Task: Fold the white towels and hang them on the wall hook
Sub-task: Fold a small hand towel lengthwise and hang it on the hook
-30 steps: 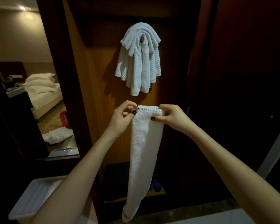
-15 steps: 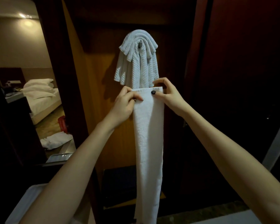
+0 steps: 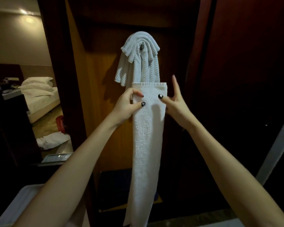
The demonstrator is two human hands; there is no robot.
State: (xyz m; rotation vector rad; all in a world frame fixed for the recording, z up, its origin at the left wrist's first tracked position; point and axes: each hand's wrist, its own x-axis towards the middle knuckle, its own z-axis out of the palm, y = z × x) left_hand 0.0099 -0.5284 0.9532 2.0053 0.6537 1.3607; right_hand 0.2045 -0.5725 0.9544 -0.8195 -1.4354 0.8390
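A long, narrow folded white towel (image 3: 146, 136) hangs straight down in front of the wooden panel. Its top edge overlaps the lower ends of the waffle-weave white towels (image 3: 138, 63) draped over the metal wall hook (image 3: 142, 46). My left hand (image 3: 128, 105) pinches the towel's left edge a little below its top. My right hand (image 3: 174, 102) is at the towel's right edge. Its thumb rests on the front of the cloth and its fingers point straight up beside it.
A white plastic bin (image 3: 15, 207) stands at the bottom left. Through the doorway on the left are a bed (image 3: 39, 95) and crumpled white cloth on the floor (image 3: 52, 140). Dark wooden doors (image 3: 244, 79) fill the right side.
Both hands raised the towel until its top reached the hanging towels. My left hand then slid lower on the edge, and my right hand's fingers straightened out of their pinch.
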